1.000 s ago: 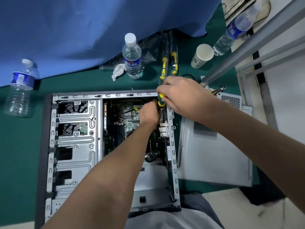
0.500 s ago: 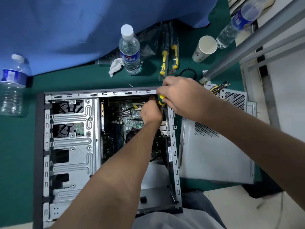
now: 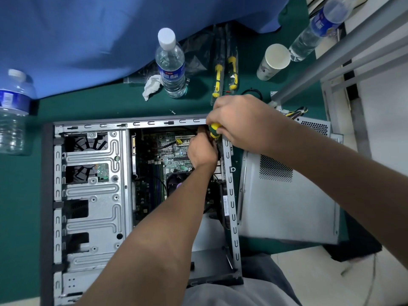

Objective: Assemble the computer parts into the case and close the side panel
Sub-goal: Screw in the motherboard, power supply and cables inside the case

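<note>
A clear water bottle (image 3: pixel 13 111) lies at nine o'clock on the green desk (image 3: pixel 19 195), partly under the blue cloth (image 3: pixel 88 40). The open computer case (image 3: pixel 92 195) fills the middle of the view, lying on its side with the silver drive cage (image 3: pixel 92 191) toward eight o'clock and the motherboard (image 3: pixel 159 164) exposed at the centre. At twelve o'clock a second water bottle (image 3: pixel 171 65) stands upright, with a crumpled tissue (image 3: pixel 151 86) just beside it.

The left hand (image 3: pixel 202 150) reaches into the case's upper right corner, fingers curled down by the screwdriver's tip; what they pinch there cannot be made out. Just above it, at about one o'clock, the right hand (image 3: pixel 240 122) is clenched around the yellow-and-green handle of a screwdriver (image 3: pixel 214 130), which points down at the case's edge.

Two more yellow-handled tools in clear sleeves (image 3: pixel 225 74) lie past the case at one o'clock, near a paper cup (image 3: pixel 273 61) and a third bottle (image 3: pixel 318 29). At three o'clock the grey side panel (image 3: pixel 287 199) lies flat just beside the case, off it, with the power supply (image 3: pixel 315 127) beyond it.
</note>
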The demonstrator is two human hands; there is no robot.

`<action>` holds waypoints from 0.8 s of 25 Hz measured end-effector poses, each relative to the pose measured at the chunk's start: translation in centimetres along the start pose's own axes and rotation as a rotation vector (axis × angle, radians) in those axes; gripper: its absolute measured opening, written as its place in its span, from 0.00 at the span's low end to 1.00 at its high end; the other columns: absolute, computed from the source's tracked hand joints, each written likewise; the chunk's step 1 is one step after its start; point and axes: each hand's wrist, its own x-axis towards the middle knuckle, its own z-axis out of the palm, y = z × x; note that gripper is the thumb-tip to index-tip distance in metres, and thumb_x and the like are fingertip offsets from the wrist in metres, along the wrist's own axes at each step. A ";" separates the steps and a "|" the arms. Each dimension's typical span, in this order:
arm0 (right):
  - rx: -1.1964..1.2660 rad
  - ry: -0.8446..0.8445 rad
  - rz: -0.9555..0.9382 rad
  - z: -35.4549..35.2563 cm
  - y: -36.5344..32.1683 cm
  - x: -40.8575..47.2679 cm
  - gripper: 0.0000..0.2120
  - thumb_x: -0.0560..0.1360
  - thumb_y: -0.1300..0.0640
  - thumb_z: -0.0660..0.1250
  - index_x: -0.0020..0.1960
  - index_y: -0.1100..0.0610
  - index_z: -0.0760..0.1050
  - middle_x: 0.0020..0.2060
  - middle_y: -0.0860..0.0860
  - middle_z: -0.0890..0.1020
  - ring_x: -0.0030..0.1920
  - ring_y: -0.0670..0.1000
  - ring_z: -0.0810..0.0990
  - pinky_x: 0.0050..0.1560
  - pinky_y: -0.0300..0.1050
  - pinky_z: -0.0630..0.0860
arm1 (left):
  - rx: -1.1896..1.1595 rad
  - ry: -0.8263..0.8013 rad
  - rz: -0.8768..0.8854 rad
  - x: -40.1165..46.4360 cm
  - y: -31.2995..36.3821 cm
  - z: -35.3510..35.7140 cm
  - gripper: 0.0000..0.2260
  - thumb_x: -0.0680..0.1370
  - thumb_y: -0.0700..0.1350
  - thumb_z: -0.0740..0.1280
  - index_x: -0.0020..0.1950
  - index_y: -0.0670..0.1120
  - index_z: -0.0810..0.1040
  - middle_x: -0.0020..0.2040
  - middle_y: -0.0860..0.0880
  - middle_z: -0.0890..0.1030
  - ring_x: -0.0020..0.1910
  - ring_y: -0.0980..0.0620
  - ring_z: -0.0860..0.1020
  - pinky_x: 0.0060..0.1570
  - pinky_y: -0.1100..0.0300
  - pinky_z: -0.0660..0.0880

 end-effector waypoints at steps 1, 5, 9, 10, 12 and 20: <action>0.002 -0.002 -0.009 0.0 0.0 0.1 0.16 0.78 0.63 0.63 0.64 0.51 0.75 0.58 0.51 0.75 0.56 0.54 0.77 0.55 0.50 0.74 | 0.000 -0.006 -0.001 0.0 -0.1 -0.1 0.08 0.76 0.42 0.68 0.52 0.42 0.74 0.47 0.41 0.80 0.44 0.42 0.77 0.39 0.54 0.66; 0.020 -0.059 -0.062 -0.3 0.4 0.3 0.20 0.78 0.63 0.63 0.68 0.49 0.73 0.60 0.50 0.74 0.59 0.54 0.76 0.57 0.51 0.73 | 0.012 0.024 -0.022 -0.1 0.1 -0.1 0.09 0.76 0.41 0.68 0.54 0.43 0.73 0.47 0.42 0.80 0.46 0.42 0.79 0.39 0.54 0.68; -0.025 -0.107 -0.044 -0.5 0.4 0.8 0.16 0.79 0.61 0.63 0.65 0.51 0.75 0.57 0.51 0.76 0.57 0.55 0.77 0.53 0.51 0.75 | -0.024 0.065 -0.066 -0.6 0.2 0.0 0.08 0.76 0.37 0.67 0.53 0.44 0.72 0.48 0.43 0.80 0.46 0.43 0.77 0.41 0.53 0.70; -0.039 -0.107 -0.044 -0.4 0.4 0.9 0.13 0.79 0.60 0.64 0.63 0.53 0.76 0.55 0.52 0.77 0.55 0.55 0.78 0.50 0.50 0.75 | -0.053 0.063 -0.065 -0.7 0.1 0.0 0.08 0.76 0.37 0.66 0.53 0.44 0.71 0.48 0.43 0.79 0.45 0.44 0.75 0.41 0.54 0.69; -0.076 -0.097 -0.035 -0.3 0.1 1.2 0.07 0.78 0.59 0.65 0.55 0.57 0.78 0.49 0.54 0.78 0.49 0.56 0.79 0.44 0.49 0.75 | -0.085 0.033 -0.048 -1.1 0.1 -0.3 0.09 0.76 0.36 0.65 0.50 0.47 0.68 0.48 0.43 0.77 0.43 0.46 0.71 0.41 0.55 0.65; -0.249 0.009 0.036 -0.3 -1.9 1.7 0.09 0.79 0.64 0.61 0.43 0.57 0.76 0.33 0.53 0.75 0.33 0.55 0.72 0.32 0.46 0.69 | 0.261 -0.241 0.405 -4.9 -2.0 -8.8 0.08 0.76 0.37 0.64 0.53 0.45 0.76 0.49 0.46 0.82 0.47 0.45 0.78 0.44 0.53 0.75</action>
